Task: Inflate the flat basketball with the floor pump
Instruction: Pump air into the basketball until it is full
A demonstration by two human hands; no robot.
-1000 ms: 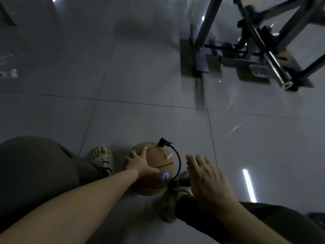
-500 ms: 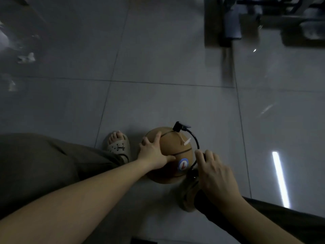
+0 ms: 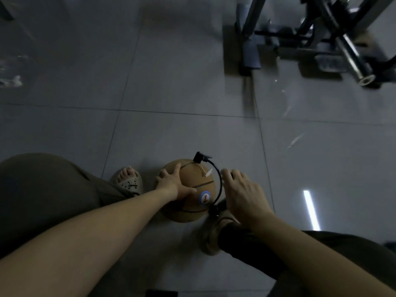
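Observation:
A tan basketball (image 3: pixel 192 179) sits on the grey tile floor between my feet. My left hand (image 3: pixel 171 185) rests on its left side with the fingers spread. The pump's black hose (image 3: pixel 219 181) arcs from the pump base (image 3: pixel 213 211) up to a black chuck (image 3: pixel 200 157) on top of the ball. A round blue gauge (image 3: pixel 204 198) shows in front of the ball. My right hand (image 3: pixel 242 194) is just right of the ball, fingers curled over the pump handle, which is almost entirely hidden beneath it.
My left foot (image 3: pixel 128 181) and right foot (image 3: pixel 212 234) in sandals flank the ball. A dark metal equipment frame (image 3: pixel 321 39) stands at the far right. A pale scrap (image 3: pixel 10 81) lies far left. Bare tiles stretch ahead.
The view tipped down, then back up. My right hand dropped beside the ball half a second ago and is higher again now. My left hand stays on the ball.

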